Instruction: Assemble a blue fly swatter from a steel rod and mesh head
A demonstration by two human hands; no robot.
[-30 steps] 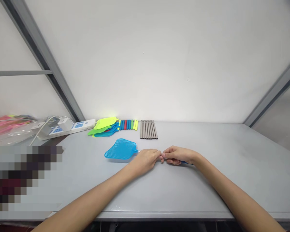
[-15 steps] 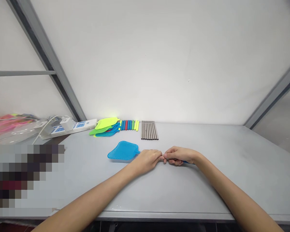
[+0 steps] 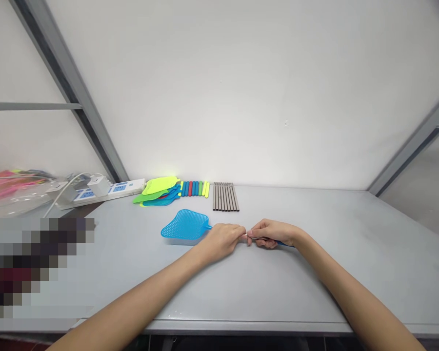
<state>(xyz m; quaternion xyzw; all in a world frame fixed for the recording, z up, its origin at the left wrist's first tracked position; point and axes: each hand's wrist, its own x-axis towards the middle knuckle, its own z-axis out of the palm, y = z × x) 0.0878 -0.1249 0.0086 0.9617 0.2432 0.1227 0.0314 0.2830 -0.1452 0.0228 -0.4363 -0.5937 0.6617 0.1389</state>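
Note:
A blue fly swatter head [image 3: 186,225], perforated like a mesh, extends left from my left hand [image 3: 224,242]. That hand is closed around its thin neck, most of which the fingers hide. My right hand [image 3: 272,232] pinches a thin metal rod [image 3: 256,237]. From behind the right palm sticks out the end of a blue handle [image 3: 286,244]; its join with the rod is covered. Both hands meet fingertip to fingertip just above the table, the rod's tip at the left fingers. Whether rod and neck are joined is hidden.
Behind lie stacked yellow, green and blue swatter heads [image 3: 161,186], a row of coloured handles [image 3: 195,188] and several metal rods [image 3: 226,197]. At left are a white power strip [image 3: 131,187] with a plugged adapter and cable, and plastic-wrapped pink items [image 3: 14,190]. A wall [image 3: 241,122] backs the table.
The hands have stayed nearly in place, still together. A little more of the metal rod shows along the right fingers, and the swatter head appears slightly raised and shifted left.

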